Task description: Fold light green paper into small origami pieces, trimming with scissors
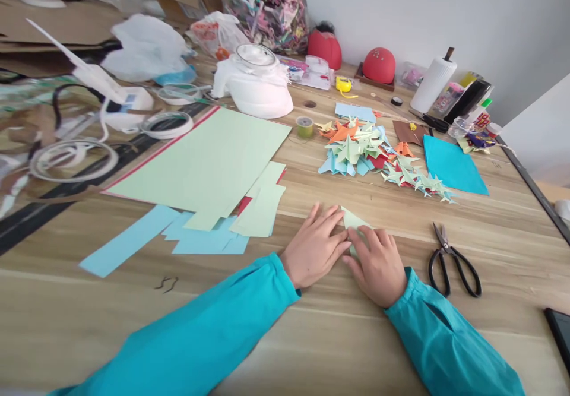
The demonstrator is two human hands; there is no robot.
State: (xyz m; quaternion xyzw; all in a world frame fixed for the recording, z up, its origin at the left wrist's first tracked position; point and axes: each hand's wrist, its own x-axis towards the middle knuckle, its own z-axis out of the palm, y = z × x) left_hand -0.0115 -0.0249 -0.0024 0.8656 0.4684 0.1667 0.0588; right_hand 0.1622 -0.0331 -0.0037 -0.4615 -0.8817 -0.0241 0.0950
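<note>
My left hand and my right hand lie side by side on the wooden table, both in teal sleeves. Between and under them is a small pale green folded paper; only its pointed far corner shows. Fingers of both hands are stretched out flat and press down on the paper. The rest of the paper is hidden under my right hand.
Black scissors lie right of my right hand. A heap of folded paper shapes and a blue sheet lie beyond. A large green sheet and blue strips lie left. Tape rolls and clutter fill the back.
</note>
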